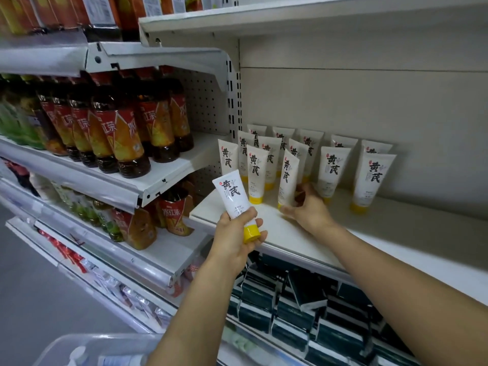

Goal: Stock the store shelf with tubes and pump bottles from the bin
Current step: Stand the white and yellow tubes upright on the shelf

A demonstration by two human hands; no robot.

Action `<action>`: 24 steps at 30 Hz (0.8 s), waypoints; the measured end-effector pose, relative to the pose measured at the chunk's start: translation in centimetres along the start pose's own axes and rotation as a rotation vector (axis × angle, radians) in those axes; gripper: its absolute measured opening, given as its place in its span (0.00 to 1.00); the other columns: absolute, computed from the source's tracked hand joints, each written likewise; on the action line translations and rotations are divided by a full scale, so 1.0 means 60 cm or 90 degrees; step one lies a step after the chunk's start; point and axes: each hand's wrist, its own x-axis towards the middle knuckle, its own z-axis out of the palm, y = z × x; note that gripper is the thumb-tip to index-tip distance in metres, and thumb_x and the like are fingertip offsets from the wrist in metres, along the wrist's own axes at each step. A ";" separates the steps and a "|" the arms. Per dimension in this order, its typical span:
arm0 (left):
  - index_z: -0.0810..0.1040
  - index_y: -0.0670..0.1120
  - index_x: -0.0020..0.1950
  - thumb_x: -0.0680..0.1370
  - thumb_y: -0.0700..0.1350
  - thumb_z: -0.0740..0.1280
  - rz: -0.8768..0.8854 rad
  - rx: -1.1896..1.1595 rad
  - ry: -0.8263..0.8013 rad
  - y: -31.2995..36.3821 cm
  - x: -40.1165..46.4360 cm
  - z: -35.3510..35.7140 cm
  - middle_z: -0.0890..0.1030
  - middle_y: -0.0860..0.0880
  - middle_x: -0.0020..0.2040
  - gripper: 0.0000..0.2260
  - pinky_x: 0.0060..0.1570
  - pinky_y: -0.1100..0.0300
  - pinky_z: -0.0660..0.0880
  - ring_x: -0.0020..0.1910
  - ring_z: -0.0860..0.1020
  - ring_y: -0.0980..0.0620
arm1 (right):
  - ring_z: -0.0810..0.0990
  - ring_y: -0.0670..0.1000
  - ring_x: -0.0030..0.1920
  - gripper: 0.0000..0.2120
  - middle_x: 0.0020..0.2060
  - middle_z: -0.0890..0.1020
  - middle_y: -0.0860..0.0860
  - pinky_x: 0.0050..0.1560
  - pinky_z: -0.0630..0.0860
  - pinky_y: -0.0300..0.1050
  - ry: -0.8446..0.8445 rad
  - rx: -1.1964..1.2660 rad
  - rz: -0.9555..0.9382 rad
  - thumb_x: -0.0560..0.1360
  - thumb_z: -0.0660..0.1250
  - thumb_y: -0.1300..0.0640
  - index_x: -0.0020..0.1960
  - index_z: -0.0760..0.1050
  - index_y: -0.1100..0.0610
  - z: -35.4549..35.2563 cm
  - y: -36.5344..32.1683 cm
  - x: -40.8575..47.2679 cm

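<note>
My left hand (233, 241) grips a white tube with a yellow cap (235, 199), held cap-down in front of the shelf edge. My right hand (307, 207) holds the base of another white tube (287, 175) that stands cap-down on the white shelf (396, 233), tilted slightly. Several matching tubes (332, 170) stand in rows behind and to the right of it. The clear plastic bin (87, 344) sits at the bottom left, with a pump bottle top (78, 353) showing inside.
Red-labelled tea bottles (116, 133) fill the neighbouring shelves at left. Dark boxes (303, 307) pack the shelf below. A shelf board (290, 19) runs overhead. The right part of the tube shelf is bare.
</note>
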 end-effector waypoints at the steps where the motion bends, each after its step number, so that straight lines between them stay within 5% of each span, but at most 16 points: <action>1: 0.73 0.44 0.60 0.77 0.38 0.69 -0.002 0.002 -0.004 -0.002 -0.003 0.002 0.79 0.42 0.51 0.13 0.44 0.50 0.80 0.46 0.79 0.47 | 0.76 0.53 0.48 0.26 0.48 0.77 0.53 0.46 0.72 0.43 0.000 -0.006 0.002 0.69 0.76 0.58 0.61 0.66 0.58 -0.002 0.000 -0.003; 11: 0.74 0.45 0.59 0.78 0.42 0.68 -0.029 0.012 -0.051 -0.010 -0.023 0.007 0.79 0.42 0.50 0.10 0.38 0.53 0.78 0.43 0.78 0.47 | 0.75 0.54 0.45 0.18 0.41 0.74 0.53 0.46 0.72 0.44 0.046 -0.022 0.026 0.74 0.66 0.64 0.62 0.68 0.58 -0.024 0.008 -0.041; 15: 0.72 0.44 0.62 0.80 0.47 0.65 -0.052 0.019 -0.052 -0.012 -0.026 0.006 0.79 0.42 0.48 0.13 0.32 0.55 0.77 0.40 0.78 0.48 | 0.75 0.52 0.43 0.06 0.40 0.76 0.51 0.46 0.73 0.46 0.105 -0.022 0.003 0.74 0.64 0.66 0.48 0.73 0.56 -0.029 0.011 -0.056; 17: 0.72 0.43 0.65 0.80 0.50 0.64 -0.074 0.016 -0.053 -0.014 -0.027 0.005 0.79 0.42 0.47 0.17 0.31 0.55 0.76 0.38 0.78 0.48 | 0.75 0.50 0.38 0.08 0.35 0.77 0.49 0.44 0.75 0.48 0.112 -0.009 0.003 0.74 0.66 0.65 0.41 0.74 0.53 -0.032 0.006 -0.068; 24: 0.73 0.45 0.65 0.81 0.56 0.60 -0.079 -0.011 -0.063 -0.021 -0.052 -0.005 0.79 0.41 0.48 0.19 0.32 0.54 0.77 0.39 0.77 0.47 | 0.72 0.46 0.26 0.12 0.28 0.78 0.52 0.28 0.70 0.37 -0.092 0.221 -0.003 0.75 0.71 0.52 0.41 0.79 0.61 -0.018 -0.067 -0.143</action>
